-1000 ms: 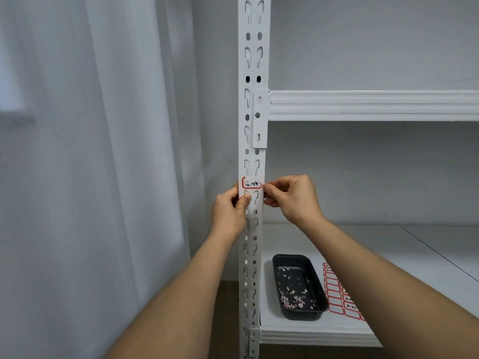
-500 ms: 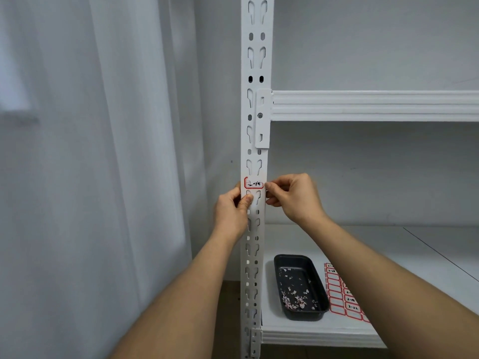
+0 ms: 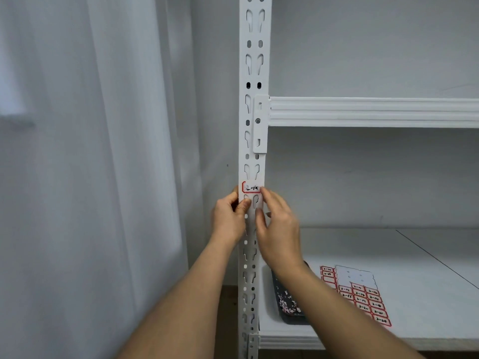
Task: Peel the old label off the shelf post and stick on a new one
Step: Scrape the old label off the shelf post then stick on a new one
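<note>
right hand (image 3: 278,226) is sliding in from beside the shelf post (image 3: 254,141) onto its front, fingers straight just below the red-bordered label (image 3: 251,187), while left hand (image 3: 229,216) is gripping the post edge, thumb on front, so it's probably smoothing, not peeling.

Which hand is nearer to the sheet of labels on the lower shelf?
The right. The right hand is at the post, above and left of the sheet of labels. The left hand is on the post's far side.
</note>
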